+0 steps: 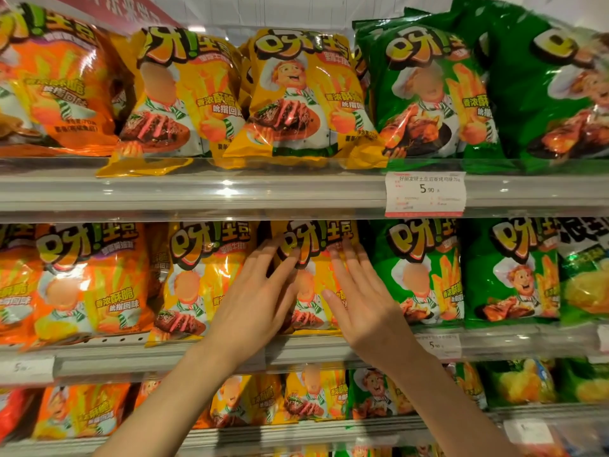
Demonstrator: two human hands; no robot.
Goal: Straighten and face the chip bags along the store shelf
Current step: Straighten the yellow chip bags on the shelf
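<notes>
A yellow chip bag (313, 245) stands on the middle shelf (197, 352), between another yellow bag (197, 282) on its left and a green bag (415, 268) on its right. My left hand (260, 298) lies with straight fingers on the bag's left side. My right hand (362, 305) lies flat with spread fingers on its right side. Both hands cover much of the bag's front. On the top shelf, two yellow bags (296, 97) lean and overlap, and one lower corner (145, 166) sticks out over the shelf edge.
Orange bags (82, 282) fill the left of the shelves and green bags (507, 268) the right. A price tag (425, 192) hangs on the top shelf rail. A lower shelf (296, 430) holds more orange, yellow and green bags.
</notes>
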